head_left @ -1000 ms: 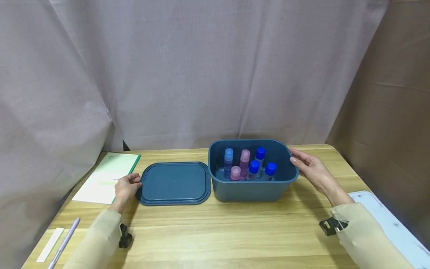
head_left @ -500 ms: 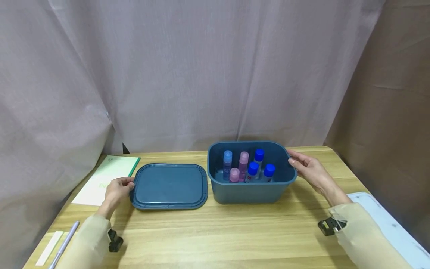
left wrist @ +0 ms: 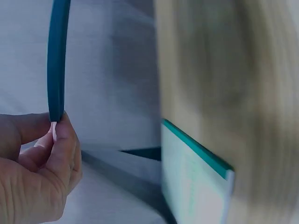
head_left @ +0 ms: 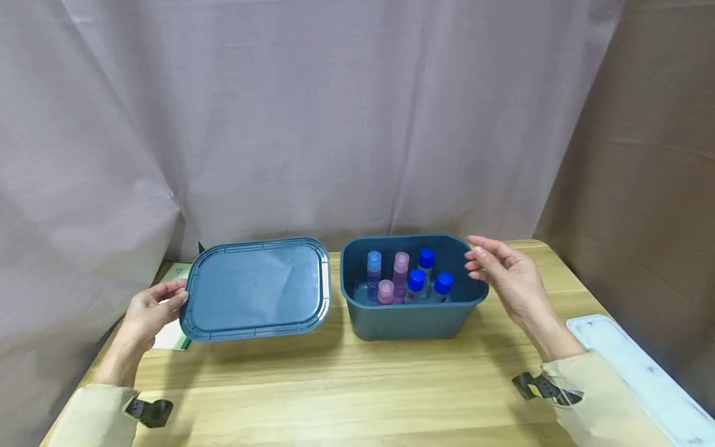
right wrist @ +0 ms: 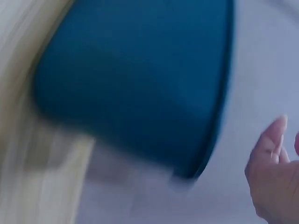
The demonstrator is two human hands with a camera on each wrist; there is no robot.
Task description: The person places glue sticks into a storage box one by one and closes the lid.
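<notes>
Left hand: left hand [head_left: 146, 312] pinches the left edge of the lid [head_left: 256, 288], thumb on top and fingers [left wrist: 60, 144] curled under the rim; the left wrist view shows that rim edge-on as a thin teal strip.
Lid position: held off the counter [head_left: 346, 385], left of the bin, tilted so its top face leans toward the camera, near edge lower than far edge.
Lid axis: long axis runs left to right, with the free short end pointing at the bin.
Lid make: smooth, slightly glossy dark teal plastic, a rounded rectangle with a raised ribbed border.
Right hand: right hand [head_left: 505, 278] hovers at the right end of the bin, fingers spread and loosely bent, holding nothing; whether the fingertips touch the rim cannot be told.
Bin: bin [head_left: 410, 320] stands on the counter right of centre, matte teal plastic, rounded corners, open top, long axis left to right.
Bottles: bottles [head_left: 406, 276] stand upright inside, some with blue caps, some with pink.
Counter: light wood grain.
Notebook: green-edged notebook [head_left: 173, 338] lies flat beneath the lid's left end.
Far: pale curtain [head_left: 313, 112] hangs in folds.
</notes>
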